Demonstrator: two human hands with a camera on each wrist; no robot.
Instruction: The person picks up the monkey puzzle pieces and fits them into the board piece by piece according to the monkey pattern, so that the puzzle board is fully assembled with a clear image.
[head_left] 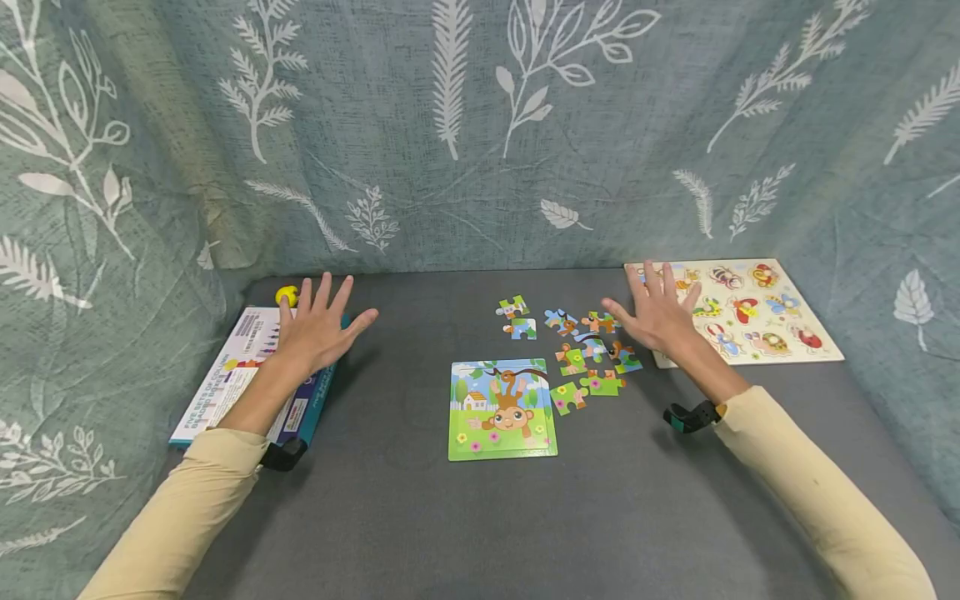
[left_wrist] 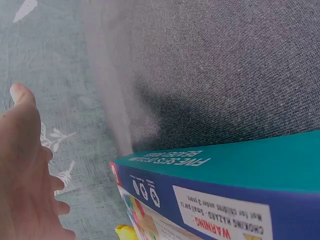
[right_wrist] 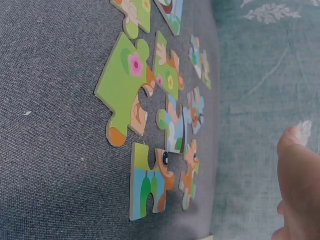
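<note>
at the middle of the dark grey table (head_left: 375, 517), a square board with a monkey picture (head_left: 504, 410) lies flat, and loose jigsaw pieces (head_left: 572, 359) are scattered beyond it and to its right. the right hand (head_left: 660, 315) is spread and holds nothing, raised by the left edge of a pale board of insect pictures (head_left: 795, 325). the left hand (head_left: 317, 329), also spread and free of any object, is raised over a box (head_left: 232, 375), with a yellow thing (head_left: 287, 296) just past its far end. a leaf-patterned curtain (head_left: 480, 208) hangs behind.
</note>
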